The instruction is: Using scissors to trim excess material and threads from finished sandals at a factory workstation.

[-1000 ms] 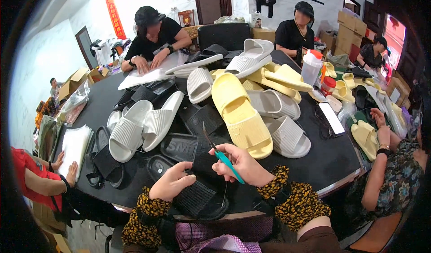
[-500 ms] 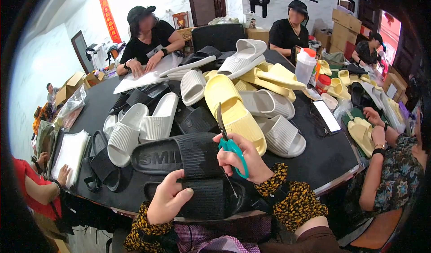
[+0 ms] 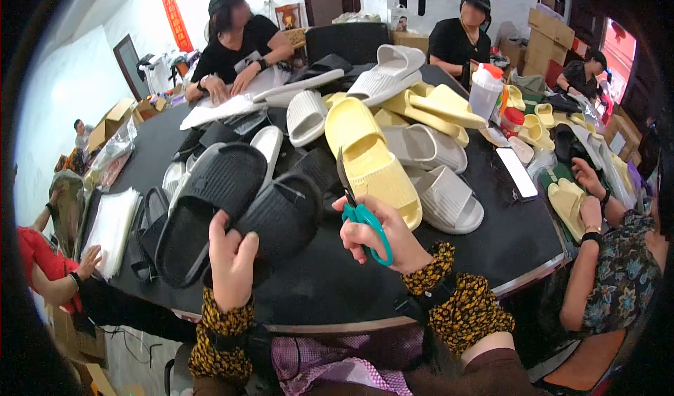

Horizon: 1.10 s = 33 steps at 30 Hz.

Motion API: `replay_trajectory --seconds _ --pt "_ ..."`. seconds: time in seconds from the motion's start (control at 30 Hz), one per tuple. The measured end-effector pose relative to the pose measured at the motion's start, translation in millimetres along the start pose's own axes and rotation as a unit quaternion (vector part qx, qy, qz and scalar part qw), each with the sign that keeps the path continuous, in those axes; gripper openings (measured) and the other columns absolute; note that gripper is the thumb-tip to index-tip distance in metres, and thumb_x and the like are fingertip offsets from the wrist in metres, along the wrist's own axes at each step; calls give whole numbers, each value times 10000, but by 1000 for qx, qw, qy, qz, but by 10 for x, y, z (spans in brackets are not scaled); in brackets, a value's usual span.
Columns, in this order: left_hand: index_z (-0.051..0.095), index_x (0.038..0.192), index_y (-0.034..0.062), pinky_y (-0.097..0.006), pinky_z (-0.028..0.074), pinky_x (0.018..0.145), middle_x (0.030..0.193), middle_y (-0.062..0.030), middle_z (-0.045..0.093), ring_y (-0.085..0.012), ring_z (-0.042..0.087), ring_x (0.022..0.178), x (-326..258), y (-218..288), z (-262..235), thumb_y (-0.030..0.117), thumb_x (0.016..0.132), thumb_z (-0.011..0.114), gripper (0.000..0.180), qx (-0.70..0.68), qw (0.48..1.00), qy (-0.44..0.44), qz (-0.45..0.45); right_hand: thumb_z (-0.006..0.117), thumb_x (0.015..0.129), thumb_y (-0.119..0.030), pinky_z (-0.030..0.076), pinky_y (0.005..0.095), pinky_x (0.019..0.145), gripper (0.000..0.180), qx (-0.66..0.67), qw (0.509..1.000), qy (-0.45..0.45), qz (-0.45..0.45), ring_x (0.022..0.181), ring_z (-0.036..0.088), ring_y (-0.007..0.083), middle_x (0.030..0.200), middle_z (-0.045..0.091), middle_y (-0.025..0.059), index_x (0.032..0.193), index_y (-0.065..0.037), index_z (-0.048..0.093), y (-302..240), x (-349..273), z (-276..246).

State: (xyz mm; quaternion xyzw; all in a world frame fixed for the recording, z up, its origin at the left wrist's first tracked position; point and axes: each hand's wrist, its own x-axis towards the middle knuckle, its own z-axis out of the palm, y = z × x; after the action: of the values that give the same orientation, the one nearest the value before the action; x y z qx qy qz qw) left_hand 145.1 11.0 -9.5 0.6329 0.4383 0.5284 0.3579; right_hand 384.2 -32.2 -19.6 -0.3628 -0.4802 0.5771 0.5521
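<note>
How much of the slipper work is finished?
Hard to tell what is finished: no sorted, done pile clearly shows. In hand now: the left hand holds up a black slipper, and the right hand grips teal scissors, blades pointing up. Left, it seems: a heap of yellow slippers and grey slippers on the black table.

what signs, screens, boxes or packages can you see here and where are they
Red banner: back wall, upper left, tall narrow strip with yellow marks.
Phone: table's right side, flat, pale screen up.
Cardboard boxes: stacked at back right, brown.
Clear plastic bags: table's left edge, flat whitish stack.
</note>
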Motion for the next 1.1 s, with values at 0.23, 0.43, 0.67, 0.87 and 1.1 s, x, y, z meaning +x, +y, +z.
replay_trajectory --seconds 0.23,0.43,0.67,0.87,1.1 --pt "315 1263 -118 -187 386 558 646 1 462 -59 430 575 245 -151 112 32 845 554 504 95 990 -18 107 551 891 -163 438 202 479 348 29 998 -42 38 544 516 66 786 604 64 1195 -26 447 45 38 -9" --pt "314 1268 -86 -171 357 539 650 15 453 -44 419 576 285 -234 226 6 838 569 508 64 993 -48 91 547 862 -145 472 242 631 452 47 992 -104 48 709 552 114 935 586 111 1264 -20 380 217 99 -61" --pt "294 1285 -49 -167 325 509 677 22 455 -36 407 576 353 -354 301 -19 847 543 505 -22 994 -81 68 563 853 -160 468 246 611 458 58 985 -122 106 673 549 123 890 583 100 1253 -20 387 158 113 -51" --pt "257 1312 -24 -190 355 555 719 10 474 -54 445 617 345 -454 207 -33 833 543 558 -89 984 -152 4 535 885 -185 457 248 587 424 20 985 -122 117 639 541 125 853 571 98 1245 -12 393 142 81 -31" --pt "274 1317 0 -243 418 621 832 -46 518 -103 503 731 292 -545 177 -8 836 546 553 -221 949 -211 -75 511 882 -187 462 249 592 437 39 988 -84 126 640 537 129 858 569 110 1254 4 386 194 63 -33"
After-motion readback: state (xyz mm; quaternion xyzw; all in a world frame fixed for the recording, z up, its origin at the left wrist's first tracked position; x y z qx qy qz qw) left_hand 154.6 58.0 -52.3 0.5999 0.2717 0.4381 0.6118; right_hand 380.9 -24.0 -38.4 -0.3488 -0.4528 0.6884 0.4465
